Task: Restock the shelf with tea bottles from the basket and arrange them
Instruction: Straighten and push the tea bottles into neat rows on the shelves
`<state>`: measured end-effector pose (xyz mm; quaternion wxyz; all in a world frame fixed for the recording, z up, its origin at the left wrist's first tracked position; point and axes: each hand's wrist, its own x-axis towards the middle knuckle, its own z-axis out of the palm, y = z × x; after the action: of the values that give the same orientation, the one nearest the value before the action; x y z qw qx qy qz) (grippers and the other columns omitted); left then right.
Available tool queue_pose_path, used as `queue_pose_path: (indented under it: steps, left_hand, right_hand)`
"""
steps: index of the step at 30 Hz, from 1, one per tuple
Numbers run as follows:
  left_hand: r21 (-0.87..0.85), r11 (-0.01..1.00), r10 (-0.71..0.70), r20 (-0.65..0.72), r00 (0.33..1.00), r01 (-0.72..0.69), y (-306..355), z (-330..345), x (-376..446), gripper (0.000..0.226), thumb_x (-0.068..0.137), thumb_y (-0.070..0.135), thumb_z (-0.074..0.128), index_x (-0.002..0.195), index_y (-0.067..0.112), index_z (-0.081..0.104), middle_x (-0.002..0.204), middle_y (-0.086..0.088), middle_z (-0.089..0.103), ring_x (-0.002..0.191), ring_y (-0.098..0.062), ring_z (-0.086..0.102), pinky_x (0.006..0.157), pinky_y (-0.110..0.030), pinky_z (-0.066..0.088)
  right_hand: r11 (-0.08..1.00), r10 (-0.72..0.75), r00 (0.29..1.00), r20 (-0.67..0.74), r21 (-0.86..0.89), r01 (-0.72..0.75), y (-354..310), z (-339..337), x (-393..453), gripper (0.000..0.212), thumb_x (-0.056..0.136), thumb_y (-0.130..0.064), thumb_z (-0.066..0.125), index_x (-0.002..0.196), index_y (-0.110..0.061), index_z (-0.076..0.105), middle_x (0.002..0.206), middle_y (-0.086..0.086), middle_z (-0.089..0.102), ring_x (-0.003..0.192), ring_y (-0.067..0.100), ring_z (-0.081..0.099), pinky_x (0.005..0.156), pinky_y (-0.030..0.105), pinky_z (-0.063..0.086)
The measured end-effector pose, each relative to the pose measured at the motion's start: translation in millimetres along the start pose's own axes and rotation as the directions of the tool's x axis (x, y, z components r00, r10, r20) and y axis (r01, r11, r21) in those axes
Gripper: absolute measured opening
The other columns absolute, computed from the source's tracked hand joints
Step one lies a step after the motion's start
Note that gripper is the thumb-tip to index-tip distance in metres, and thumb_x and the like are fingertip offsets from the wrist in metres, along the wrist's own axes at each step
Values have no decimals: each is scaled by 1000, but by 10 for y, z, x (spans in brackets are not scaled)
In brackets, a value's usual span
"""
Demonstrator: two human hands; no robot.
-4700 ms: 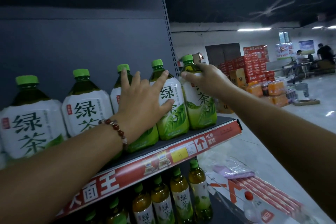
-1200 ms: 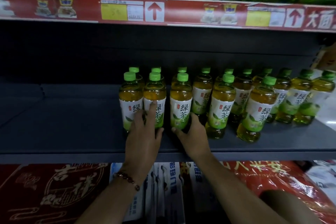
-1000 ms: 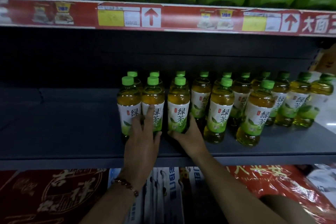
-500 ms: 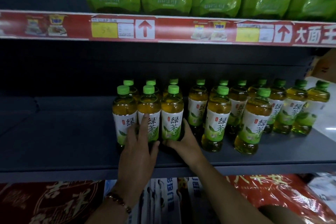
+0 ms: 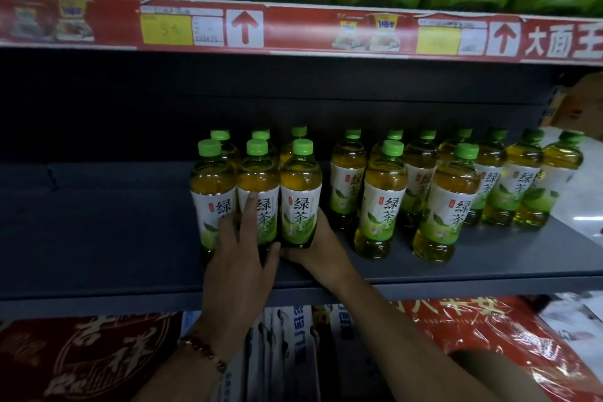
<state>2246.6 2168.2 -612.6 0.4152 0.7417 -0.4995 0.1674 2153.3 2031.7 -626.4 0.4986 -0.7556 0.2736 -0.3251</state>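
On the dark grey metal shelf [image 5: 98,238], a tight block of clear plastic tea bottles with green caps and white-green labels [image 5: 257,199] stands in two rows of three, left of a looser group of matching bottles [image 5: 385,202]. The left hand [image 5: 241,258] lies with straight fingers against the fronts of the two left bottles, its grip released. The right hand [image 5: 318,243] curls round the base of the third bottle, grasping it. Full of amber tea, these bottles are likely fairly heavy, with stiff shoulders but squeezable, smooth sides. Low on the body, near the base, looks the safest hold for sliding them; pushing high would probably tip them into their neighbours.
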Motion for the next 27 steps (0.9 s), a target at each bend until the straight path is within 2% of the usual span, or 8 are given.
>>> queue_pose_path:
  steps: [3,7,10,13,15,18,21,27]
  left_hand:
    - [47,999,2,0,1000,-2,30,-8,7,91,86,29,73,158,24,18,133,-13,40,115,-29,52,71,-41,59]
    - [131,988,88,-11,996,-86,81,14,21,84,82,22,78,153,17,34,133,-19,41,117,-33,48,84,-48,55]
    - [208,967,156,-26,987,-147,145,70,42,80,80,19,80,150,16,41,137,-25,42,122,-41,46,97,-55,46]
    - [258,943,222,-23,975,-208,211,125,40,77,79,17,80,148,16,46,146,-26,38,131,-45,40,104,-60,37]
    - [261,935,251,-12,968,-239,249,167,30,74,80,17,79,147,15,48,153,-27,31,140,-46,32,107,-61,33]
    - [262,924,285,13,959,-278,299,247,32,75,80,15,78,148,15,46,158,-28,23,146,-47,22,110,-65,30]
    - [266,917,302,27,953,-298,343,330,45,77,81,15,77,150,15,43,159,-30,21,147,-48,18,112,-67,25]
    - [249,916,317,30,948,-315,442,433,84,76,83,22,76,151,16,43,160,-29,19,149,-46,13,117,-65,19]
  right_hand:
    - [987,-5,1000,-29,-162,0,-36,15,-12,90,60,-32,88,139,-27,44,130,-6,56,126,10,49,106,41,46]
    - [975,17,999,-28,-222,-23,-18,-29,10,113,50,-62,81,146,-34,31,135,-3,54,127,13,51,103,42,49]
    - [965,4,1000,-28,-263,-11,-199,-138,-191,101,62,-55,78,149,-33,32,136,-6,52,125,8,50,104,34,47]
    - [928,-114,979,-167,-369,45,-324,-361,-515,63,82,-32,77,138,-25,50,125,-7,53,114,3,50,96,19,42]
    - [933,-205,902,-381,-355,62,-327,-561,-711,44,83,-22,76,122,-24,56,116,-8,53,106,5,52,92,24,46]
    - [972,-149,809,-569,-236,14,-147,-836,-762,58,78,-12,79,127,-15,47,123,-2,47,116,13,49,101,35,47]
    - [991,21,887,-462,-109,-80,13,-967,-631,87,79,-19,81,150,-18,30,147,-2,42,136,13,40,113,38,38]
    - [966,26,927,-374,-229,-120,139,-943,-511,65,82,-21,78,140,-24,48,132,-8,58,120,7,51,99,24,41]
